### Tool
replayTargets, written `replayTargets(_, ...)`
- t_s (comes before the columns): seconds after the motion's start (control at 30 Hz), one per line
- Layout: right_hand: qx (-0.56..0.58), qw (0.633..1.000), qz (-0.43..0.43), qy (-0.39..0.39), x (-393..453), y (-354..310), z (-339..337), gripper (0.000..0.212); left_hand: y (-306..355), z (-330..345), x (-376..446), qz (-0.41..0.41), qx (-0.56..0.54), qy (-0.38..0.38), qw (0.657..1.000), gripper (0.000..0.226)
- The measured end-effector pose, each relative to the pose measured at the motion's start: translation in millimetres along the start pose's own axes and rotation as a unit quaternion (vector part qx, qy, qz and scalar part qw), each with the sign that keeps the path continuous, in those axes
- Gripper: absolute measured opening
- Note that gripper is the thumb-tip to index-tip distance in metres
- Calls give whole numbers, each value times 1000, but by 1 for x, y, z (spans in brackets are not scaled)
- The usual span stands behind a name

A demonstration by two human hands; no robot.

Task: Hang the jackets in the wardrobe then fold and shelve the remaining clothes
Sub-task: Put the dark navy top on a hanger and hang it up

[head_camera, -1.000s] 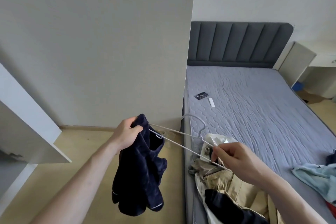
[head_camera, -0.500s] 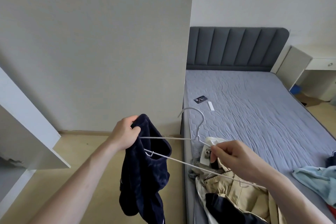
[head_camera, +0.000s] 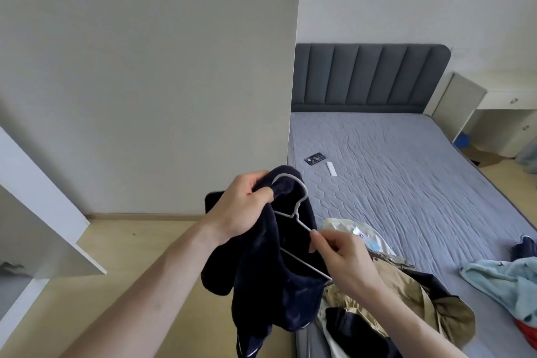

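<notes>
At centre frame, the left hand (head_camera: 242,206) grips the collar of the dark navy jacket (head_camera: 270,267), fingers curled round a bunch of the fabric. Just below and to the right, the right hand (head_camera: 338,256) pinches one arm of the white wire hanger (head_camera: 293,206) between thumb and fingers

Change from half a second ago: the hanger lay nearly flat, stretched across the gap between the two hands with its hook over the bed edge; its hook now stands up against the collar beside the left hand, and one arm runs down inside the garment. The hands have closed in on each other

Meaning for the task: the hanger appears to be entering the neck opening, so the threading step is under way but not complete; whether either shoulder is seated cannot be told

Remaining items: a tan jacket (head_camera: 386,296) lies heaped on the bed (head_camera: 406,183) at lower right, with a light blue garment (head_camera: 502,279) at the right edge
</notes>
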State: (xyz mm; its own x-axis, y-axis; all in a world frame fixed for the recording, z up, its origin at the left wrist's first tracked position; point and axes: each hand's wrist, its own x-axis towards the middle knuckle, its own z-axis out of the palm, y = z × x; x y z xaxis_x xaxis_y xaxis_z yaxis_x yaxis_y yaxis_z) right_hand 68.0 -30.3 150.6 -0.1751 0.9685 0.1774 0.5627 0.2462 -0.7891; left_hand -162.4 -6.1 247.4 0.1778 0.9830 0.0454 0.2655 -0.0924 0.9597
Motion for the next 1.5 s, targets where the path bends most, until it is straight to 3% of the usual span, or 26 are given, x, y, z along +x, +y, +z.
replayTargets(0.07, 50, 998, 7, 40, -1, -1, -2, 46, 2, 5, -1, -3, 9, -42, 999, 26)
replayTargets(0.2, 117, 990, 13, 78, -4, 1, -13, 52, -8, 12, -10, -4, 160, -126, 979, 33)
replayTargets(0.33, 142, 988, 7, 57, -10, 3, -18, 57, -7, 12, -6, 149, 250, -46, 956, 37)
replayTargets(0.4, 138, 989, -1, 50, -12, 2, -18, 62, -2, 4, 4, 208, 325, 17, 922, 36)
replayTargets(0.47, 147, 988, -12, 46, -12, 2, -19, 61, 2, -6, 16, 217, 410, 21, 885, 24)
replayTargets(0.53, 163, 985, -16, 48, -11, 0, -20, 59, 1, -13, 24, 193, 450, -23, 872, 19)
replayTargets(0.63, 149, 987, -17, 53, -9, -1, -26, 46, -7, -16, 32, 201, 437, -43, 876, 25)
replayTargets(0.73, 138, 986, 12, 93, -4, 11, -42, 34, -11, -21, 32, 217, 400, 4, 890, 28)
replayTargets(0.87, 212, 944, 183, 174, -8, 57, -56, 45, -10, -34, 31, 209, 359, 71, 907, 20)
replayTargets(1.0, 239, 910, 327, 87, -21, 79, -29, 43, -6, -40, 30, 189, 350, 87, 913, 18)
replayTargets(1.17, 276, 900, 337, 5, -9, 64, 7, 34, 1, -40, 30, 193, 349, 99, 912, 17)
replayTargets(1.37, 97, 940, 315, -88, -1, 80, 37, 12, 1, -46, 24, 198, 356, 113, 906, 16)
replayTargets(1.5, 70, 945, 318, -16, -3, 99, 11, 21, -8, -64, 14, 169, 372, 128, 904, 11)
